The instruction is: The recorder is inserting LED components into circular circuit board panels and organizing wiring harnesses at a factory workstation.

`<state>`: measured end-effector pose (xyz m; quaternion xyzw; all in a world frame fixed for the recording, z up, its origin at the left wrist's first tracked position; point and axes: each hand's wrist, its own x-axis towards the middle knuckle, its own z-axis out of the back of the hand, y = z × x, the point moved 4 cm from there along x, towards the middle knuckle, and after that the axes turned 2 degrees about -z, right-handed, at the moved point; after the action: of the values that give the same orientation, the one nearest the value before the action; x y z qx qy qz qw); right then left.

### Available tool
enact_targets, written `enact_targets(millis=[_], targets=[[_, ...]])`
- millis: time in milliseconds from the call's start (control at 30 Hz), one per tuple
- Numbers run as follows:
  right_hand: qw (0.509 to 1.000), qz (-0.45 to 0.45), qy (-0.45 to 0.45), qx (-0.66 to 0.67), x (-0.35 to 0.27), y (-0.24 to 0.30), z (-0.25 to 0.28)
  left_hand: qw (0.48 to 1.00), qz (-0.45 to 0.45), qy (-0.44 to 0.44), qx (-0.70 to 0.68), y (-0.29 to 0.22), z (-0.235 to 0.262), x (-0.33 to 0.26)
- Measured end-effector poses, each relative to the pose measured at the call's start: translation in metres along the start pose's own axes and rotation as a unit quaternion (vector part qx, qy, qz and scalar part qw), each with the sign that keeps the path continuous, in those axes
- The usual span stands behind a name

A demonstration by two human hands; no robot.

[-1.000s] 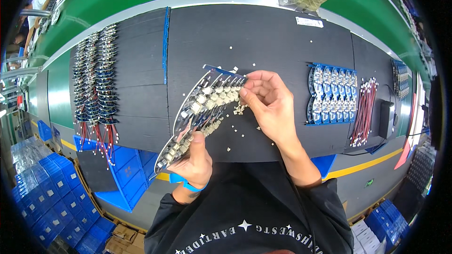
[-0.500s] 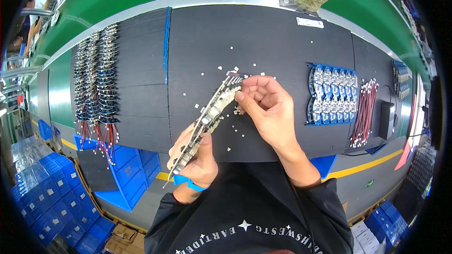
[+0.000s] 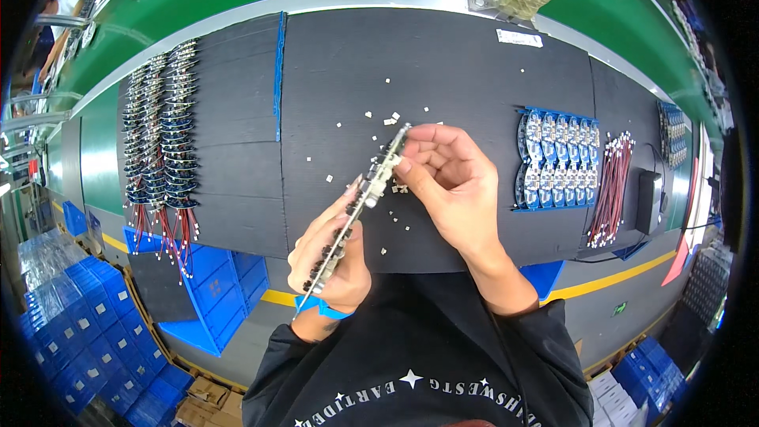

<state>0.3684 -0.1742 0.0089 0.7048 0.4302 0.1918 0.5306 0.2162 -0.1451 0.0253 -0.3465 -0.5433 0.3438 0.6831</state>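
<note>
My left hand (image 3: 332,265), closed, grips the lower end of a circuit board panel (image 3: 360,205), a blue band at its wrist. The panel stands nearly edge-on and slants up to the right, with rows of small parts along it. At its upper end my right hand (image 3: 455,182) pinches the panel's edge between thumb and forefinger; whether a small part is also between them is hidden. Small white pieces (image 3: 390,119) lie scattered on the black mat (image 3: 340,55) around and beyond the panel.
Stacked boards with red wires (image 3: 162,126) stand at the left. To the right lie blue board panels (image 3: 558,160), a bundle of red wires with white ends (image 3: 611,190) and a black box (image 3: 649,202). A metal post (image 3: 526,0) rises at the far edge. Blue crates (image 3: 209,292) stand below the left edge.
The panel has turned more edge-on, and its top has shifted slightly right. My left hand has moved a little right with it; my right hand still pinches near the upper end.
</note>
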Motion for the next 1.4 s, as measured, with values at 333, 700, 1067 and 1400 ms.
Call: enact_targets(millis=[333, 700, 1067, 1400], targets=[[1.0, -0.02, 0.011, 0.017, 0.002, -0.001, 0.002, 1.0, 0.013, 0.02, 0.006, 0.0, 0.001, -0.001], [0.999, -0.012, 0.026, 0.025, 0.0, 0.005, 0.002, 1.0, 0.018, 0.009, 0.009, 0.003, 0.0, -0.008], [0.999, -0.005, 0.011, 0.044, 0.0, 0.012, -0.002, 0.998, -0.022, 0.041, 0.033, -0.003, -0.004, -0.002], [0.998, 0.002, 0.05, 0.024, -0.003, 0.012, 0.0, 0.999, -0.008, 0.021, 0.037, 0.0, -0.005, 0.001]])
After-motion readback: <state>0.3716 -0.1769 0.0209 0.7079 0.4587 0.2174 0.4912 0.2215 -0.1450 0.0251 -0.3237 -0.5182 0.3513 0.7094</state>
